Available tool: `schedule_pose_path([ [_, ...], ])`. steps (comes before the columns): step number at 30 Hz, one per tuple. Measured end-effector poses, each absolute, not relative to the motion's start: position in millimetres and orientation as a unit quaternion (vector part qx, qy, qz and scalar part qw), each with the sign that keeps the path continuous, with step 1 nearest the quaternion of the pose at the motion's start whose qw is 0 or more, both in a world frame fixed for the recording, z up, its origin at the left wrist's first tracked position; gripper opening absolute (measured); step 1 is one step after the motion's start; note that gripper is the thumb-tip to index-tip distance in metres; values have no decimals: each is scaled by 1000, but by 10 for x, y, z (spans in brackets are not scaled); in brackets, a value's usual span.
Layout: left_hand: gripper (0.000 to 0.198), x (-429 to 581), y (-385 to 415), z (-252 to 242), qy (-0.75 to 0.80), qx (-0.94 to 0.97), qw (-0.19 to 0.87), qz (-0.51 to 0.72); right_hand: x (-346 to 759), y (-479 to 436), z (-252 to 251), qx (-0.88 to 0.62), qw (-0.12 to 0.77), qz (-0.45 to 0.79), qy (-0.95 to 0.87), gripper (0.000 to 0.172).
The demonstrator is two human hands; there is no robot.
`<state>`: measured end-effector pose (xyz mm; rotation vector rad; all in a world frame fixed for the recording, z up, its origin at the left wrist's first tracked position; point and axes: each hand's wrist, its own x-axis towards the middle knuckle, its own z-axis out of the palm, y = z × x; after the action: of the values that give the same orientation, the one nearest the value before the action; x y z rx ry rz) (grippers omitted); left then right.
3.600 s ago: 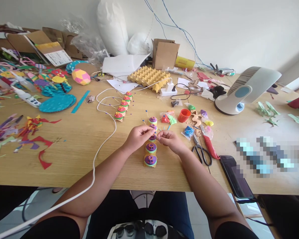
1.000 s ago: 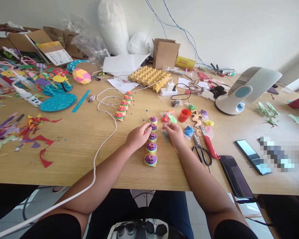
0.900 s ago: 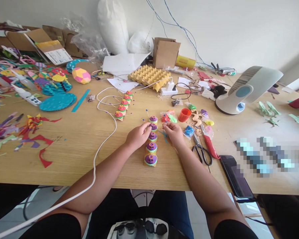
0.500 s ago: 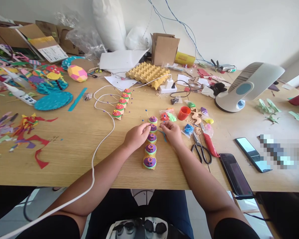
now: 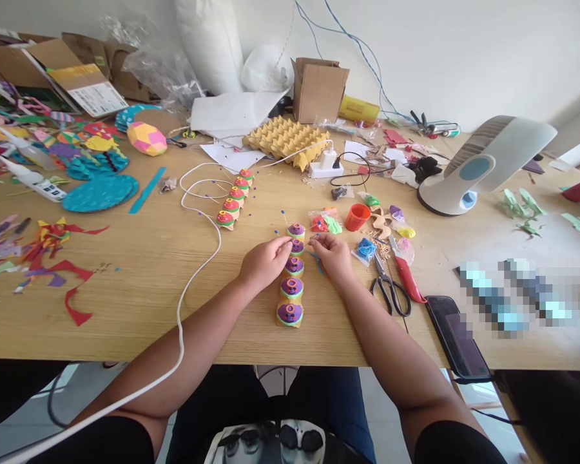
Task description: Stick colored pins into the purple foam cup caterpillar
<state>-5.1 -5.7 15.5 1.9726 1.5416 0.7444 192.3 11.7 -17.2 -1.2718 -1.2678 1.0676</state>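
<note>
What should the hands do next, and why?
Probably bring the right hand left to the second-farthest cup of the purple-topped egg-carton strip: that hand is pinched just right of it, across a gap, and the left hand is at its left side.

Print on the carton label [image 5: 98,98] and yellow box [image 5: 359,110] cannot be read.

Wood tbl [image 5: 140,309] is carrying red cup [image 5: 357,218], purple-topped strip [image 5: 291,287] L of it, scissors [image 5: 382,277] & blue bag [image 5: 365,249] (clay, prob.) in front.
</note>
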Motion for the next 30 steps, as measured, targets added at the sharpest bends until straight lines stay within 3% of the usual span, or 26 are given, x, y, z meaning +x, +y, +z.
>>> schedule_pose_path([
  [30, 43, -34, -82, 205, 576, 733, 261, 252, 1892, 81, -123, -559, 468, 370, -575, 17],
])
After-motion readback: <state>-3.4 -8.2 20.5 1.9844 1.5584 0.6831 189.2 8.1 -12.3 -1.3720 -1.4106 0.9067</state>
